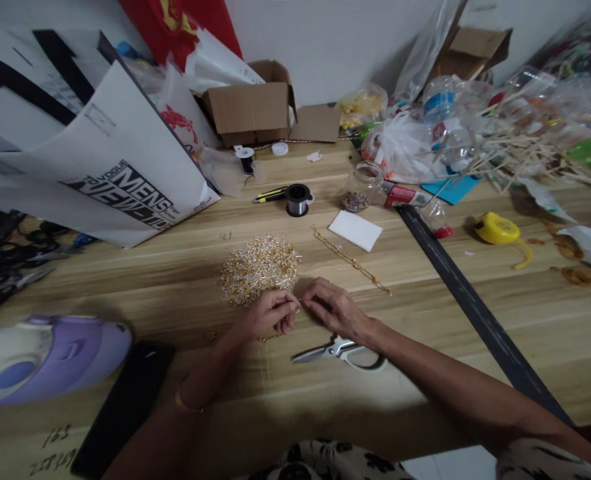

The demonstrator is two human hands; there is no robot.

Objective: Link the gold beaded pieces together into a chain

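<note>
My left hand (274, 313) and my right hand (336, 308) meet fingertip to fingertip over the wooden table. Both are closed in a pinch, with a thin strand, too fine to make out clearly, running between them. A gold beaded chain (271, 338) hangs below the left fingers and lies on the wood. Just behind the left hand sits a heap of gold and clear beads (260, 267). Scissors with white handles (339, 352) lie beneath my right hand. Farther back, to the right, a gold chain (351, 259) is stretched out on the table.
Behind my hands stand a wire spool (298, 200), a yellow cutter knife (270, 194), a white card (356, 230) and a jar of beads (362, 188). A white paper bag (140, 173) and purple appliance (70, 357) are left; a tape measure (497, 229) is right.
</note>
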